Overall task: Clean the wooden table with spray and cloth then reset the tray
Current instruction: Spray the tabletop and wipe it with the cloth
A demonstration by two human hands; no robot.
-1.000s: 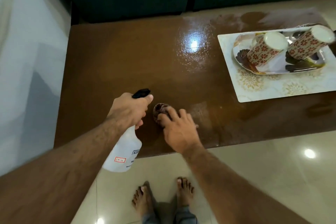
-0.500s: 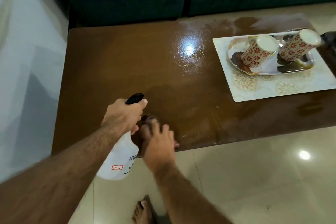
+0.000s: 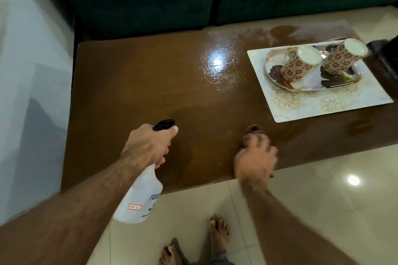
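The left hand [image 3: 148,146] grips the neck of the white spray bottle [image 3: 140,198], which hangs over the near edge of the wooden table [image 3: 140,84]. The right hand [image 3: 256,159], blurred, presses a dark cloth [image 3: 252,132] onto the table near that edge, the cloth peeking out beyond its fingers. The tray [image 3: 342,86] with two patterned mugs [image 3: 301,64] sits on a mat [image 3: 301,105] at the far right.

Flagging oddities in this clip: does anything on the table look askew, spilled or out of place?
Nothing is spilled or damaged. The two mugs stand upside down on the tray, which looks deliberate. A whitish smear remains near the wooden table's far edge.
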